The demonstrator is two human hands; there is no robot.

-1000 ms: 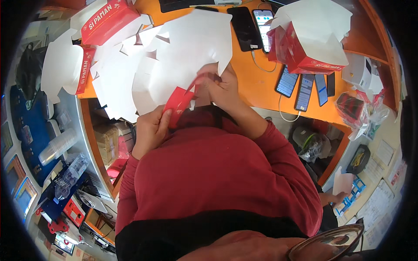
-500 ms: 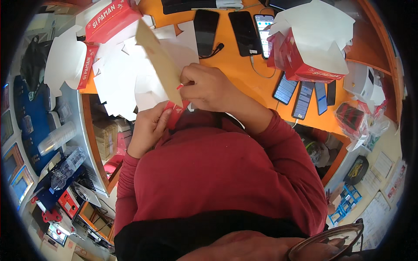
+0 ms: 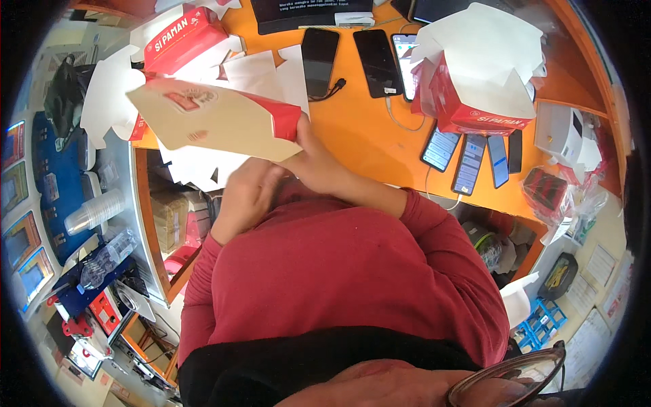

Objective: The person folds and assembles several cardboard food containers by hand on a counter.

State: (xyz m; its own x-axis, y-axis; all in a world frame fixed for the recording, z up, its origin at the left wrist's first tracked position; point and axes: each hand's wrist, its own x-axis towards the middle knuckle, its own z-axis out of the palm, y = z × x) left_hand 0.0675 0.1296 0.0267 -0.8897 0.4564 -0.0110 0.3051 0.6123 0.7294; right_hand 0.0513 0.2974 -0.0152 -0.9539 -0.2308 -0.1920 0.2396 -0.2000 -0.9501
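A partly folded paper food carton (image 3: 224,119) is held up in front of my chest, its broad cream panel facing up and a red side at its right end. My right hand (image 3: 313,159) grips that right end, with the thumb along the red side and the other fingers hidden behind the carton. My left hand (image 3: 247,193) is just below the carton's near edge, its fingers bent and slightly blurred. Whether it touches the carton does not show. Beneath the carton lie white flat carton sheets (image 3: 193,166) on the orange table (image 3: 359,146).
Open red and white cartons stand at the left (image 3: 112,95), far left (image 3: 186,41) and right (image 3: 475,88). Several phones lie on the table, including a black phone (image 3: 378,61) and a lit one (image 3: 469,165), some with cables. A plastic-wrapped bundle (image 3: 546,193) sits at the right edge.
The carton has swung from nearly edge-on to lying broad side up, pointing left. My right hand has shifted to its red end, and my left hand has come off the red flap.
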